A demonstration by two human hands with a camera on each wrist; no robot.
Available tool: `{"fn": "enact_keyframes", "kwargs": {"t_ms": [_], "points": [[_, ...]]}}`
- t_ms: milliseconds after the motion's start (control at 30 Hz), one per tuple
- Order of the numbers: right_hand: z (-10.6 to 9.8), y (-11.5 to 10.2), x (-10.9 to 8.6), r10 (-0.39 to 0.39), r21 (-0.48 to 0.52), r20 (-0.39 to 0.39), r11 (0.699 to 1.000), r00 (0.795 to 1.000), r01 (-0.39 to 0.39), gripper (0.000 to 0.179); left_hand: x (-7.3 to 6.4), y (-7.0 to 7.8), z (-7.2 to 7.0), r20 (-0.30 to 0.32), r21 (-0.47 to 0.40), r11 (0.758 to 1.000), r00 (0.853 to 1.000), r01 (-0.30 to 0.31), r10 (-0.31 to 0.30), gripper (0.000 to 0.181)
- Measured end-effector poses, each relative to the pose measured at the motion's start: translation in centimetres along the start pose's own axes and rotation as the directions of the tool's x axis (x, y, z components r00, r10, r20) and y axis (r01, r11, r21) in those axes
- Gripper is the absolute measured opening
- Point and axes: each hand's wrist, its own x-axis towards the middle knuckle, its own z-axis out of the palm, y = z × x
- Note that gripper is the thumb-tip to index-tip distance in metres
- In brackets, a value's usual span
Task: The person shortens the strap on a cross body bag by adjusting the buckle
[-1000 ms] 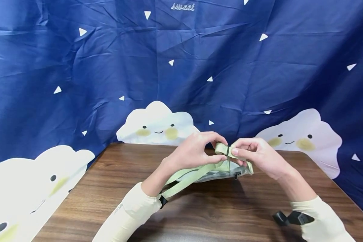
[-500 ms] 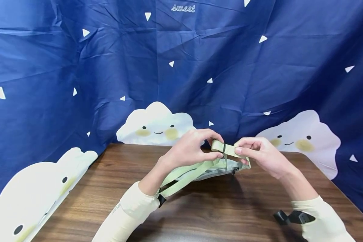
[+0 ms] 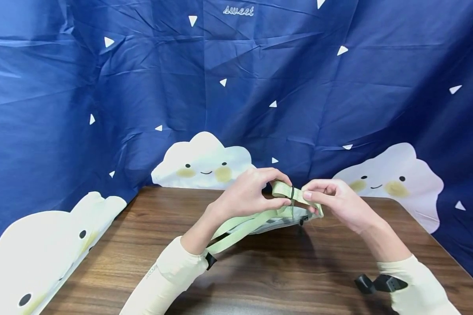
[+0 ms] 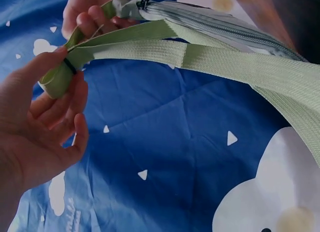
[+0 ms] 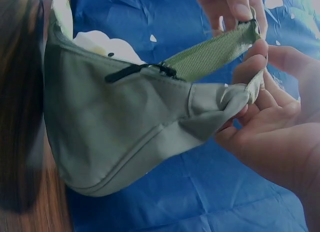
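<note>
A grey-green waist bag (image 5: pixel 120 127) with a zip (image 4: pixel 220 30) hangs by its end below my hands, near the far side of the table. My left hand (image 3: pixel 242 194) pinches the light-green webbing strap (image 3: pixel 240 232) at a small black slider (image 3: pixel 292 192), between thumb and index finger. A short loop of strap sticks out on the left of this slider. Close by on the right, my right hand (image 3: pixel 340 203) pinches the strap between thumb and fingers, near the bag's end. Its other fingers are curled under the bag's corner. A long stretch of strap runs down toward my left forearm.
The dark wooden table (image 3: pixel 299 275) lies under both arms. Behind it hangs a blue curtain (image 3: pixel 236 96) with white clouds and triangles. A black wrist strap (image 3: pixel 390 283) sits on the right sleeve.
Both hands and the bag have shifted slightly left. The right hand first drew away from the slider, then came a little nearer, and the strap loop left of the slider has grown longer.
</note>
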Motion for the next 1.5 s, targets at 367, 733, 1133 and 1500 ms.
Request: {"fn": "enact_keyframes", "kwargs": {"t_ms": [367,733,1133,1500], "points": [[0.6,0.4,0.0,-0.029,0.046,0.005,0.999,1.000,0.029,0.010,-0.1,0.3,0.5,0.036,-0.001,1.000,0.999,0.030,-0.029,0.032],[0.3,1.1,0.2,-0.048,0.122,0.038,0.992,0.998,0.043,0.015,-0.1,0.4,0.6,0.004,0.074,0.997,1.000,0.028,-0.029,0.030],[0.1,1.8,0.5,-0.070,0.134,0.018,0.989,0.997,0.067,0.011,-0.1,0.1,0.1,0.024,0.076,0.997,0.999,0.033,-0.035,0.032],[1.0,1.4,0.6,-0.026,0.052,-0.019,0.998,0.999,0.027,0.013,-0.1,0.4,1.0,0.056,0.089,0.995,0.997,0.051,-0.056,0.033]]}}
